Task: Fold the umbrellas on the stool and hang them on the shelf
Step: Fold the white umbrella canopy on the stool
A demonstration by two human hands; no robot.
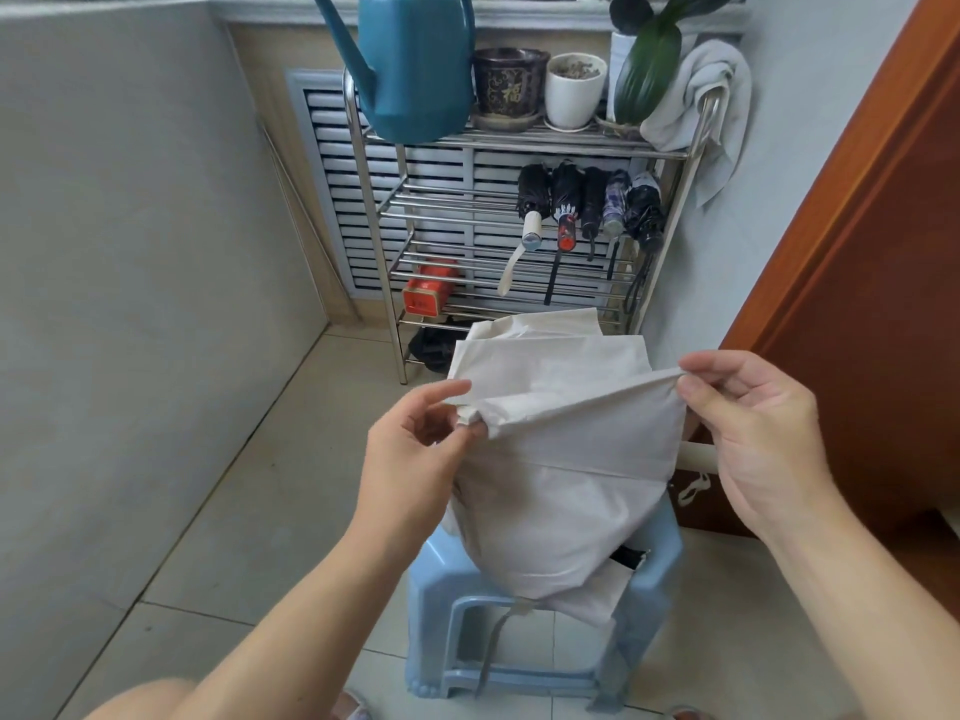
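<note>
Cream nylon umbrella (566,491) on stool (644,569): light, limp, slippery; left hand (415,449) and right hand (753,423) each pinch canopy edge, best grip there.

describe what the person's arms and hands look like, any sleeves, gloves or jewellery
Both arms are bare from the bottom edge of the picture up to the wrists, with no sleeves showing. The left hand and the right hand are bare too: no gloves, and no rings, watch or bracelets can be seen. Nails look short and unpainted where they show.
</note>
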